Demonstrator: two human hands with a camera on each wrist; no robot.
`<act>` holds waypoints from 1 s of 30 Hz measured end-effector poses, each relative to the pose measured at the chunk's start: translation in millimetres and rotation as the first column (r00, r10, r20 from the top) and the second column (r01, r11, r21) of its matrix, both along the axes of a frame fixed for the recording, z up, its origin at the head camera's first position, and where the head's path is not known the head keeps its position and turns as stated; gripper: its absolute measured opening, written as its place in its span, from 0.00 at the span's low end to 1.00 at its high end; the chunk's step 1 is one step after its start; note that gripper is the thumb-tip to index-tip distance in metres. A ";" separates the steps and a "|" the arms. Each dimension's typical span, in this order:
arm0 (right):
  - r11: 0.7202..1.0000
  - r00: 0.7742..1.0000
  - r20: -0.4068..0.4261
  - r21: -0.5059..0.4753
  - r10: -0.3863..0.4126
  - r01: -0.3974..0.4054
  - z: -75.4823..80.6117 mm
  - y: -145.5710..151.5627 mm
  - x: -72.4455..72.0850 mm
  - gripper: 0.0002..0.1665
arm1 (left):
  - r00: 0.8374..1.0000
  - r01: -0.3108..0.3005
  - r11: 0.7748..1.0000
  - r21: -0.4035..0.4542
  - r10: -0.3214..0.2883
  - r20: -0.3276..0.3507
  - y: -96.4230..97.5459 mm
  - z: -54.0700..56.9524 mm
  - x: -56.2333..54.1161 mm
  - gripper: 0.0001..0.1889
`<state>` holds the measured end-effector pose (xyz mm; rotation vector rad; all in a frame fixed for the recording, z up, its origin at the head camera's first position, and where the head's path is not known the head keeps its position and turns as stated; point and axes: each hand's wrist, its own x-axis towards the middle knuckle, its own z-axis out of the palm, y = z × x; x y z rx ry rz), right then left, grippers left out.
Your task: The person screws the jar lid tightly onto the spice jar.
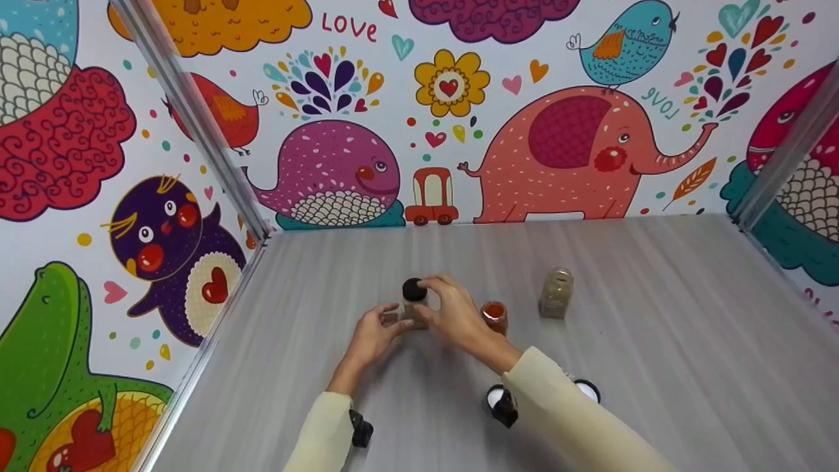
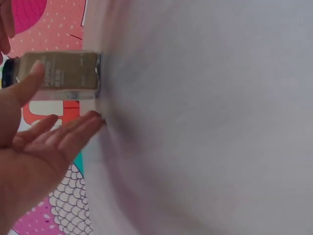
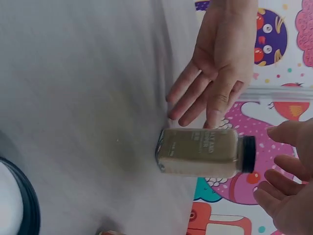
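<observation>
A square glass spice jar [image 3: 205, 152] with a black lid [image 1: 414, 289] and brownish powder inside stands upright on the table. My left hand [image 1: 370, 339] is at its left side, the thumb reaching across the printed face and the other fingers spread apart, as the left wrist view shows. At the lid, from the right, my right hand [image 1: 459, 316] holds its thumb and fingers parted around it; a gap shows between fingers and lid in the right wrist view. Just behind my right wrist is an uncapped jar [image 1: 495, 319] of orange-red powder.
Farther right stands an uncapped jar [image 1: 557, 293] of brownish powder. Two black lids lie near my right sleeve: one lid [image 1: 496, 398] beside it, another lid [image 1: 588, 391] partly behind it. Printed walls [image 1: 341, 157] enclose the table [image 1: 314, 275] at the back and sides.
</observation>
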<state>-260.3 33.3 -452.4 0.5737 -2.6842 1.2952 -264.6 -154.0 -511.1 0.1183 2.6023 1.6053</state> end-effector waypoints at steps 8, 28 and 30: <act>0.994 0.980 -0.165 0.035 0.108 -0.104 4.1 12.3 28.7 0.20 | 0.999 0.010 0.999 -0.045 -0.012 -0.052 7.9 3.7 23.7 0.28; 0.982 0.950 -0.251 0.053 0.187 -0.179 0.9 55.9 93.6 0.21 | 0.968 0.201 0.980 -0.001 -0.199 -0.155 57.6 -0.3 51.9 0.31; 0.983 0.948 -0.260 0.036 0.183 -0.180 -0.7 59.8 96.9 0.21 | 0.966 0.205 0.979 -0.005 -0.203 -0.159 60.8 -0.2 52.7 0.32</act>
